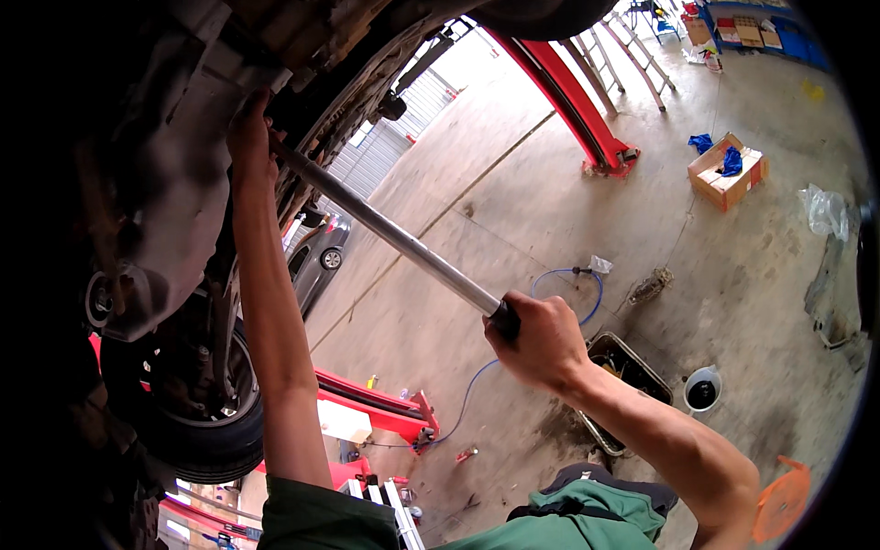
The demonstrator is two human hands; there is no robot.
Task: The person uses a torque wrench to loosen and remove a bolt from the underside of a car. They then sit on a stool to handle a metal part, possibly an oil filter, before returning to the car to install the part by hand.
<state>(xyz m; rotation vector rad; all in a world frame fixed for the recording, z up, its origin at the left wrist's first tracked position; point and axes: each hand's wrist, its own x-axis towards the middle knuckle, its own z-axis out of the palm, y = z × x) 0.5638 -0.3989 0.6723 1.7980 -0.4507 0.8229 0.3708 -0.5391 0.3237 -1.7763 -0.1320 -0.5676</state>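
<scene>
My right hand [541, 341] is wrapped round the black grip of a long-handled wrench [394, 236], a smooth silver bar. The bar slants up and left to the underside of a raised car [174, 183]. My left hand [252, 137] is lifted at the bar's far end, with its fingers curled close about it in shadow. The wrench's head and whatever it meets are hidden by that hand and the dark. Below and left of my left forearm hangs a car wheel [215, 431], with suspension parts beside it.
A red lift post [559, 92] and a red lift arm [376, 403] stand nearby. On the floor are a black drain tray [632, 367], a white bucket [703, 389], a blue hose [472, 385], a cardboard box [724, 188] and an orange object [782, 502]. A grey car [321, 252] is parked beyond.
</scene>
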